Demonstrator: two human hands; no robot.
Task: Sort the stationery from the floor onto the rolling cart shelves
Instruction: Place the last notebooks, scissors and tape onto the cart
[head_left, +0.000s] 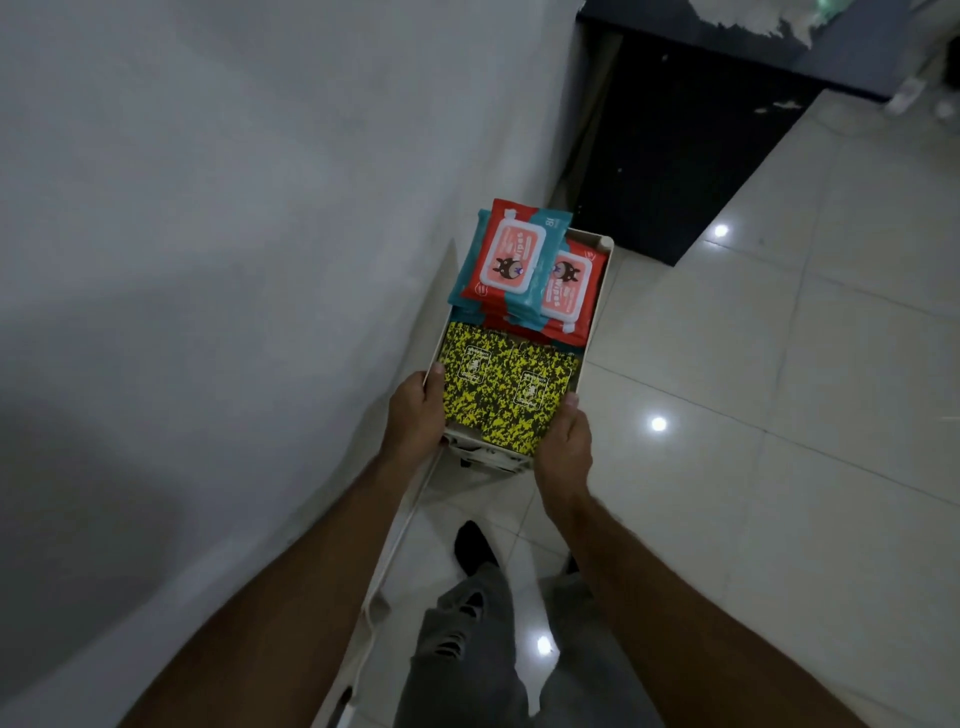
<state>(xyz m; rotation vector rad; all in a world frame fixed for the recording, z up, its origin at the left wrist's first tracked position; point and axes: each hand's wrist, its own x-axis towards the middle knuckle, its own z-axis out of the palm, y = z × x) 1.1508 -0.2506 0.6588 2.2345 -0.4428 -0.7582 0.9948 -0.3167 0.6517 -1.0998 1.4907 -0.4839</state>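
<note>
Gripping the white plastic rolling cart (593, 332) rim, left hand (415, 415) and right hand (566, 441) curled tight; steady, level pressure would have suited the yellow-black speckled notebooks (498, 389).

Single head view: you look steeply down from standing height onto rolling cart (597, 291) top shelf, near, at arm's reach. Cart centre frame; wall left of cart, tiled floor (779, 389) right and below.
</note>
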